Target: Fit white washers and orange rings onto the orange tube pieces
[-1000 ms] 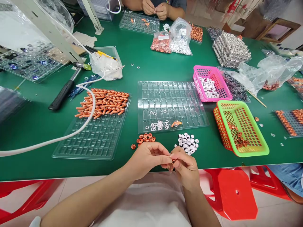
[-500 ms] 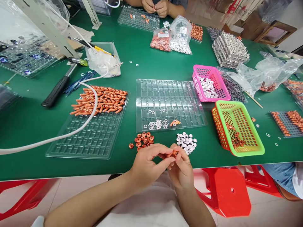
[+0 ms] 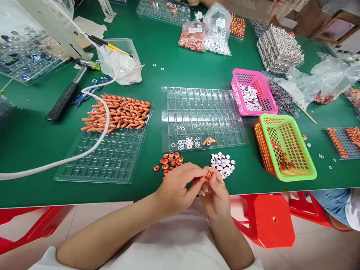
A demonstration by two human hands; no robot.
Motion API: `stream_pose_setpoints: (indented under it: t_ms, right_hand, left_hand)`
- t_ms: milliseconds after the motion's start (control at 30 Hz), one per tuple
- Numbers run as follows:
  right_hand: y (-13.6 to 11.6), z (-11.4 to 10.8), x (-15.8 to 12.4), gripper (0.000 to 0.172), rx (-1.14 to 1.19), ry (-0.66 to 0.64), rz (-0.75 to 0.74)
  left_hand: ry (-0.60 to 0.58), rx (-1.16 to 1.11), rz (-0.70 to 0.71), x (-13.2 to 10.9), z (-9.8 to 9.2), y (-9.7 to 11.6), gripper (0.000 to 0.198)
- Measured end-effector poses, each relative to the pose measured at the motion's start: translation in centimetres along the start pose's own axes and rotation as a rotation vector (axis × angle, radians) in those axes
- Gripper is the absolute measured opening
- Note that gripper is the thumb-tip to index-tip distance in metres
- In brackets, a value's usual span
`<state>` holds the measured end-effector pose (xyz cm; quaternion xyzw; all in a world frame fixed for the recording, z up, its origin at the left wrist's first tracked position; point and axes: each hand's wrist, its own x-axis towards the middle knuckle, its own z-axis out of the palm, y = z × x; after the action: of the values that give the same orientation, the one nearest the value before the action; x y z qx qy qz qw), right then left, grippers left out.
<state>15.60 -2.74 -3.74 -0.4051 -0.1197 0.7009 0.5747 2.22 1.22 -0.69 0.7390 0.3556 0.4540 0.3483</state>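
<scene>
My left hand (image 3: 178, 187) and my right hand (image 3: 217, 193) meet near the table's front edge. Both pinch one small copper-orange part (image 3: 209, 175), mostly covered by fingertips. Just behind my left hand lies a pile of round copper-orange caps (image 3: 172, 160) with centre holes. White discs with dark marks (image 3: 223, 165) are heaped beyond my right hand. A clear compartment tray (image 3: 202, 112) sits behind both piles; white rings (image 3: 188, 142) and an orange piece (image 3: 209, 141) lie on its near rows.
At left, a clear tray (image 3: 101, 159) carries stacked orange tubular parts (image 3: 118, 112), crossed by a white hose (image 3: 104, 131). A hammer (image 3: 66, 93) lies beyond. Pink (image 3: 254, 92) and green (image 3: 309, 176) baskets stand at right. A red stool (image 3: 274, 225) is below the table edge.
The view has shifted slightly, so the table items sit higher in the picture. Both hands still hold the small orange part, now turned a little and more covered by the fingers.
</scene>
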Motion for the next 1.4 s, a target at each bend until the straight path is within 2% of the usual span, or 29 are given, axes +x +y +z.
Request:
stream_pose_setpoints:
  t_ms: [267, 633, 867, 1100, 1400]
  right_hand:
    - [0.0, 0.5, 0.0, 0.021, 0.062, 0.042, 0.033]
    - [-0.5, 0.2, -0.1, 0.021, -0.040, 0.068, -0.023]
    - [-0.6, -0.2, 0.0, 0.019, -0.053, -0.022, -0.043]
    - [-0.6, -0.5, 0.1, 0.019, -0.140, -0.097, -0.042]
    - [-0.7, -0.4, 0.3, 0.015, -0.273, -0.124, -0.195]
  left_hand:
    - [-0.006, 0.162, 0.124, -0.4, 0.4, -0.9, 0.019]
    - [-0.096, 0.268, 0.106, -0.5, 0.0, -0.7, 0.014]
    - [-0.125, 0.254, 0.032, -0.5, -0.2, -0.5, 0.015]
    - [-0.114, 0.237, 0.075, -0.6, -0.6, -0.4, 0.017]
    - [-0.113, 0.188, 0.108, -0.6, -0.7, -0.3, 0.017]
